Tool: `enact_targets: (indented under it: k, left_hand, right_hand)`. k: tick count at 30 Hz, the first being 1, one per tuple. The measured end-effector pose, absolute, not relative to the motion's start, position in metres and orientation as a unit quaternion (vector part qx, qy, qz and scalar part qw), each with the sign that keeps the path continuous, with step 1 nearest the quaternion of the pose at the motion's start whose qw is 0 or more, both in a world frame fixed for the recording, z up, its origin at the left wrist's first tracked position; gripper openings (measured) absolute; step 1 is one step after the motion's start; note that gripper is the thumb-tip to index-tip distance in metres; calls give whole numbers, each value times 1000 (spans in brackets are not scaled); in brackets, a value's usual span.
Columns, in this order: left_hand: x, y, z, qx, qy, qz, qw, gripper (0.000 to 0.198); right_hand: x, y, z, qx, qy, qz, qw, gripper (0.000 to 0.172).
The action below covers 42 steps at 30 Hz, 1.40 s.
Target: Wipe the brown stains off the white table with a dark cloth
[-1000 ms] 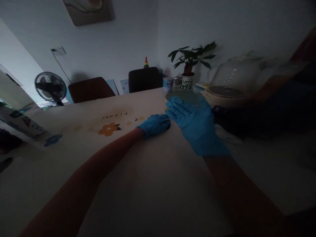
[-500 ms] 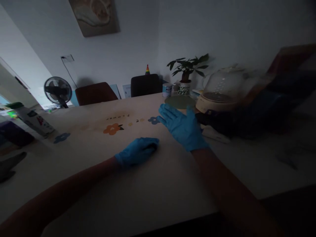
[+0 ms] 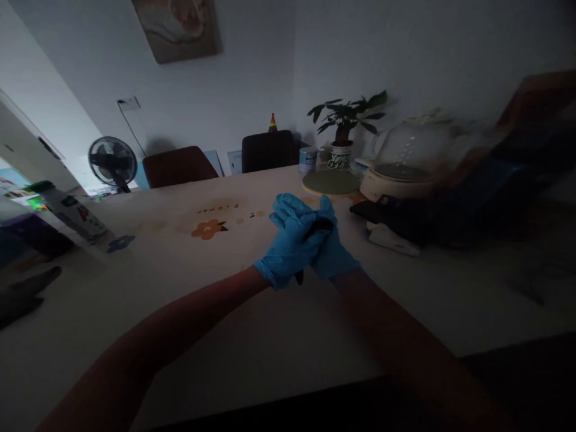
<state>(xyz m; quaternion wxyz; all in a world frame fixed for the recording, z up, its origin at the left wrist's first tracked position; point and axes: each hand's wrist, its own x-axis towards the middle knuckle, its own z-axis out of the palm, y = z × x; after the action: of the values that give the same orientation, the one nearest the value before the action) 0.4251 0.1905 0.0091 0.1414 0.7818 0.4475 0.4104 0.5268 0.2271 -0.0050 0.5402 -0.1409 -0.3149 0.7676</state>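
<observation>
In blue gloves, my two hands meet above the table. My left hand (image 3: pixel 288 249) is closed around a small black object (image 3: pixel 320 226), soft-looking and too dark to identify. A dark tip of it shows below the fingers. Under and behind it is my right hand (image 3: pixel 335 252), palm up, with fingers stretched out to the left and the thumb raised. The left fist presses against the right palm, which hides most of the black object.
A white bottle with a green cap (image 3: pixel 74 213) stands at the left, near a dark grey item (image 3: pixel 27 294). On the right are a green round mat (image 3: pixel 330 182), a can (image 3: pixel 308 159), a potted plant (image 3: pixel 341 154), a glass-domed appliance (image 3: pixel 400 180) and a dark blurred pile (image 3: pixel 486 198).
My left hand has moved right and up from the tabletop with the black object, onto my right palm. My right hand has shifted slightly left. The view has tilted a little.
</observation>
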Motion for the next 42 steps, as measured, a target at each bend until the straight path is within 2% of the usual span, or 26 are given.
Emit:
enact_targets:
  k: [5,8,11,16,19,24,28,32,36,40,42]
  left_hand:
    - [414,174,2,839,382,355,158,27]
    - [400,169,8,865,354,325,143,29]
    - [391,166,14,880,354,288,132,29]
    - [377,159,18,872,386,246,173,25]
    - [367,154,22,849,416,282,164,22]
    - [357,154,32,761,462,426,161,19]
    - [359,166,41,622,510,561,198,14]
    - [362,180,57,516,535,640,195,13]
    - [371,185,68,478,552,666,154,10]
    - [379,177,66,524,555,615,199,13]
    - [376,173,65,555,564,584,182,17]
  right_hand:
    - [531,238,-5,-146,-292,775,542,74]
    - [533,238,3,-155,-292,774,540,75]
    - [534,233,11,-144,-293,774,543,80]
    - [535,228,20,-104,-297,771,554,86]
    - [536,228,23,-93,-297,766,563,87]
    - [535,224,22,-119,-320,763,549,80]
    - [524,219,7,-139,-363,773,502,68]
    - [503,216,-13,-143,-376,804,438,64]
    - [480,213,-9,-136,-375,828,395,65]
    - [461,203,24,-150,-354,809,445,62]
    - [451,195,42,-156,-356,799,459,61]
